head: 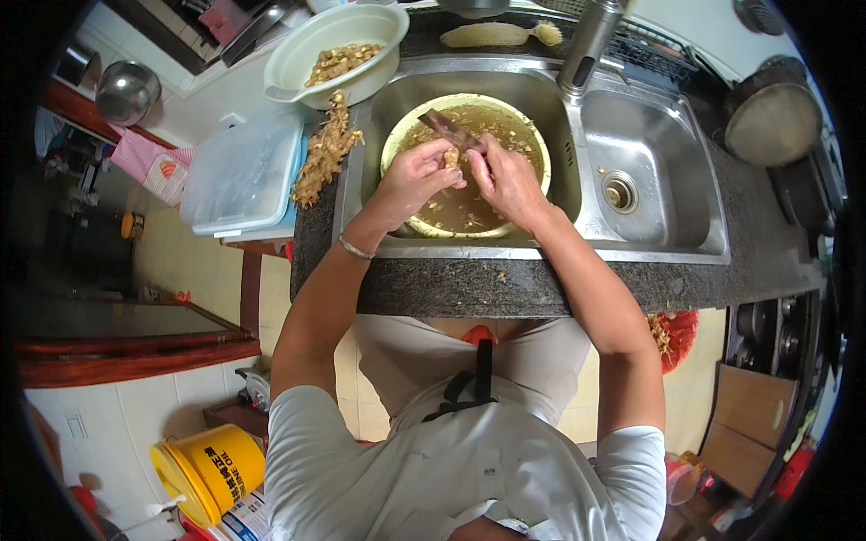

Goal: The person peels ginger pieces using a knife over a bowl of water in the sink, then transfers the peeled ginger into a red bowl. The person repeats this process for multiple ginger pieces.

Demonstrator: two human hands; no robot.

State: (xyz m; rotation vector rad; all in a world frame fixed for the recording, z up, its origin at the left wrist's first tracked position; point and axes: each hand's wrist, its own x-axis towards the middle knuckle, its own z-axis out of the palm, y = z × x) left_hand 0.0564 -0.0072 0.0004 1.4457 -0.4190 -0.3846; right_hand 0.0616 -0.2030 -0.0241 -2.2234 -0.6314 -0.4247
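Over a pale yellow basin of murky water, my left hand pinches a small peeled-looking piece of ginger. My right hand grips a knife with a dark, stained blade pointing up and to the left; its handle is mostly hidden in my fingers. The two hands are close together, the blade just beyond the ginger piece. Scraps of peel float in the basin, which sits in the larger bowl of a steel sink. Unpeeled ginger roots lie heaped on the counter to the left.
A pale colander-like tub holding ginger pieces stands at back left. Beside it is a clear-lidded plastic box. The faucet rises behind the sink divider; a loofah-like brush lies behind. A red bag with scraps is on the floor.
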